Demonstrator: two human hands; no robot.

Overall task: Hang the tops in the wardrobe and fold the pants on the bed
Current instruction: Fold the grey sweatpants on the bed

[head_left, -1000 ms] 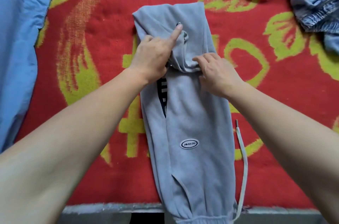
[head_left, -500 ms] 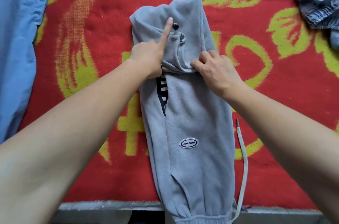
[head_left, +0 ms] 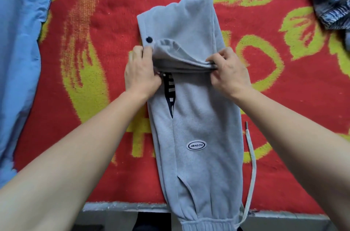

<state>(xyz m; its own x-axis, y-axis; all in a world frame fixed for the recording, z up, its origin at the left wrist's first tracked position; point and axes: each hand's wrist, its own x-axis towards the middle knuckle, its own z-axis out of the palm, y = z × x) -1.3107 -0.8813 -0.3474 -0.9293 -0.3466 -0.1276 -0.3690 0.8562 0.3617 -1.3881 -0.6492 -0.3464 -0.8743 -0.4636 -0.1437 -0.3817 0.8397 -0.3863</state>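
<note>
- Grey pants (head_left: 197, 117), centre of the frame: soft matt fleece-like cloth, ribbed cuff at the bottom edge.
- Oval patch (head_left: 196, 145) on them: smooth, slightly glossy.
- Bed cover (head_left: 106, 28): coarse, towel-like woven pile.
- Blue top (head_left: 19, 51), left edge: thin smooth cloth.
- Denim garment (head_left: 333, 1), upper right: faded, rough.

Both hands (head_left: 141, 73) (head_left: 230, 72) pinch grey pants' (head_left: 197, 117) fold on red blanket (head_left: 91, 41).

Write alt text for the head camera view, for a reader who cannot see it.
The left hand and right hand pinch the folded edge of grey sweatpants laid lengthwise on a red and yellow blanket. A blue top lies at the left edge; denim clothing sits at the top right.
</note>
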